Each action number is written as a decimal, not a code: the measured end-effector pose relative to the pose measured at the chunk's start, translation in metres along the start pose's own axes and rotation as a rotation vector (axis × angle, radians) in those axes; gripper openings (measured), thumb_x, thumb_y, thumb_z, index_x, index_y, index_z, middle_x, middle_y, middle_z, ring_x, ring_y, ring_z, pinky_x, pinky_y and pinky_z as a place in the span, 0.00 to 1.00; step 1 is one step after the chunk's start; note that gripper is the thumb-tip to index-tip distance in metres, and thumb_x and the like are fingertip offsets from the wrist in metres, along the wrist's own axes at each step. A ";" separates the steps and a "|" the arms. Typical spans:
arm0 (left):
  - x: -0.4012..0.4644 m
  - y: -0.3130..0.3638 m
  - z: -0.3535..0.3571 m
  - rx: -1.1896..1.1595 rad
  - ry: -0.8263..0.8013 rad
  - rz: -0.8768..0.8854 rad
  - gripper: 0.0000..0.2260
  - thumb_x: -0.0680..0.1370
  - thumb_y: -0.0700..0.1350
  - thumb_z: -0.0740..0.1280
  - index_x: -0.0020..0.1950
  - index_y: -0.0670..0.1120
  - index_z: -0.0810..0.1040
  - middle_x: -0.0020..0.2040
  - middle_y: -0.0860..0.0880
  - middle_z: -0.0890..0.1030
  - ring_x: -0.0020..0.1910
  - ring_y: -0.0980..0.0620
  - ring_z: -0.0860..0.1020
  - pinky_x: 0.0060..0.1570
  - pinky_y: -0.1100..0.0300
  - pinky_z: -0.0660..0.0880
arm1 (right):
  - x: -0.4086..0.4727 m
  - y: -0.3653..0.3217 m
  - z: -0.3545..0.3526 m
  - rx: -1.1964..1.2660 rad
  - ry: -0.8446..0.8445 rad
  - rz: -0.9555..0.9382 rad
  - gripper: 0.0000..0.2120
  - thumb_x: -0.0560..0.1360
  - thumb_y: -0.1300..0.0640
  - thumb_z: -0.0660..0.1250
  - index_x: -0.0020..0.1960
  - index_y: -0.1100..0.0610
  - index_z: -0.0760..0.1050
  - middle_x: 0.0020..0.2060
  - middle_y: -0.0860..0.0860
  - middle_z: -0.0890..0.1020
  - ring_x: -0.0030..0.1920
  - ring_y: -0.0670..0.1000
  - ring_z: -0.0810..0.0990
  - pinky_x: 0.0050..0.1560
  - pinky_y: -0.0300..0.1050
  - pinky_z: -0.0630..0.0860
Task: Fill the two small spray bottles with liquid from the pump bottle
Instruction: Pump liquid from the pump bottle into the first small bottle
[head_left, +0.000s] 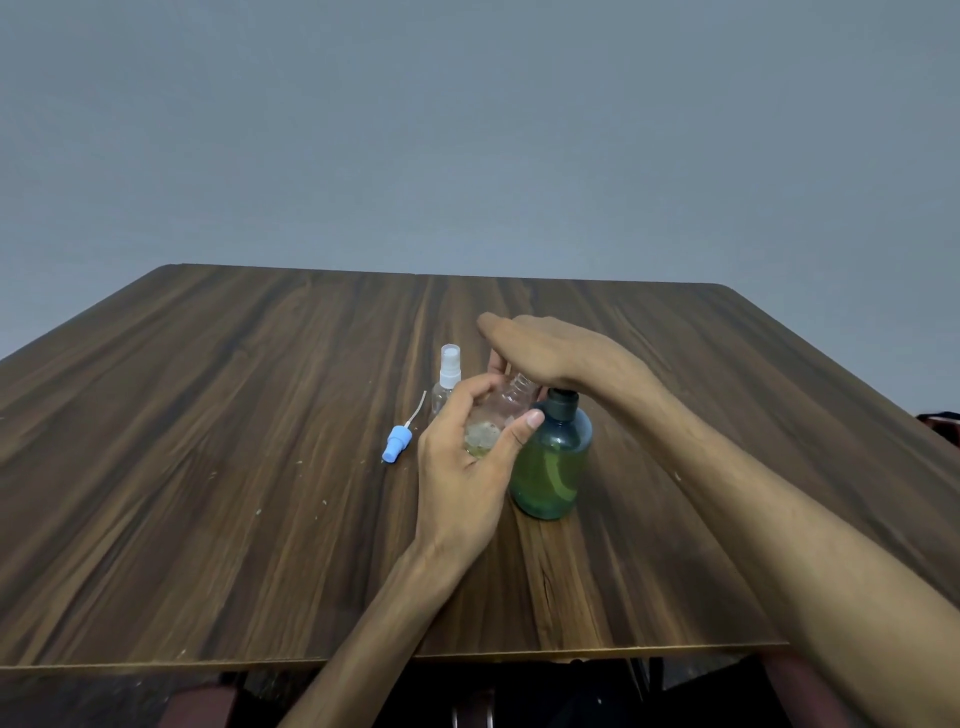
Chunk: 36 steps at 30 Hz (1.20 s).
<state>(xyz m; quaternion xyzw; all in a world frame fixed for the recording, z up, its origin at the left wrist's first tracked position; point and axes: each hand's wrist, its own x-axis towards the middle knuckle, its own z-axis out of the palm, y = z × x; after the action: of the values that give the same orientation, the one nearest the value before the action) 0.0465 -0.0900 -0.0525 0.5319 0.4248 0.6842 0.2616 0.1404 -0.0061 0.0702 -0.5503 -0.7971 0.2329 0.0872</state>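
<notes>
Left to right on the wooden table (208, 415): blue spray cap (397, 443) lying on its side with its white dip tube pointing far, off its bottle. Just right and farther, second small spray bottle (447, 384), clear, white sprayer on, upright, looks empty or near empty. Next, left hand (467, 462) wrapped around the open clear spray bottle (506, 410), thumb and fingers closed on its lower body, bottle tilted with its threaded neck toward the pump; a little pale liquid or foam at the bottom, so filling looks only just begun. Right of that, touching or nearly so, the teal-green pump bottle (553, 462), upright near table centre, roughly two-thirds full of yellowish-green liquid. Right hand (540, 348) flat, palm down over the pump head, fingers extended, not curled round anything; pump head and nozzle hidden under it, likely pressing. Handling guess: small bottle light, thin stiff plastic, slick if wet, best held at mid body as now, neck kept under the nozzle. Pump bottle heavier, stable, press straight down so it doesn't tip. No labels, brands or readable writing on anything.
</notes>
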 end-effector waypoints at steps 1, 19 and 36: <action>0.000 0.000 0.000 0.003 0.001 0.001 0.15 0.78 0.46 0.77 0.64 0.49 0.80 0.57 0.51 0.86 0.60 0.49 0.84 0.60 0.53 0.81 | 0.000 0.000 -0.001 0.001 0.009 -0.009 0.30 0.79 0.42 0.46 0.45 0.55 0.83 0.47 0.51 0.86 0.43 0.55 0.83 0.55 0.55 0.80; 0.000 -0.001 0.000 0.014 0.010 0.022 0.16 0.78 0.46 0.78 0.64 0.47 0.81 0.57 0.54 0.86 0.59 0.51 0.84 0.58 0.57 0.81 | 0.000 0.001 -0.001 0.022 0.042 -0.012 0.31 0.80 0.42 0.46 0.44 0.56 0.84 0.45 0.50 0.87 0.40 0.52 0.83 0.47 0.52 0.77; 0.000 -0.001 0.000 -0.010 0.002 0.029 0.16 0.78 0.44 0.77 0.64 0.46 0.80 0.56 0.51 0.86 0.58 0.49 0.85 0.55 0.59 0.82 | 0.001 0.000 -0.003 0.050 0.043 -0.011 0.30 0.81 0.43 0.46 0.46 0.57 0.84 0.43 0.50 0.87 0.39 0.52 0.84 0.49 0.52 0.78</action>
<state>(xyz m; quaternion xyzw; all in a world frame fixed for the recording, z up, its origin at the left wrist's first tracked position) 0.0461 -0.0894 -0.0531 0.5360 0.4138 0.6906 0.2540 0.1411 -0.0041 0.0732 -0.5486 -0.7918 0.2404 0.1194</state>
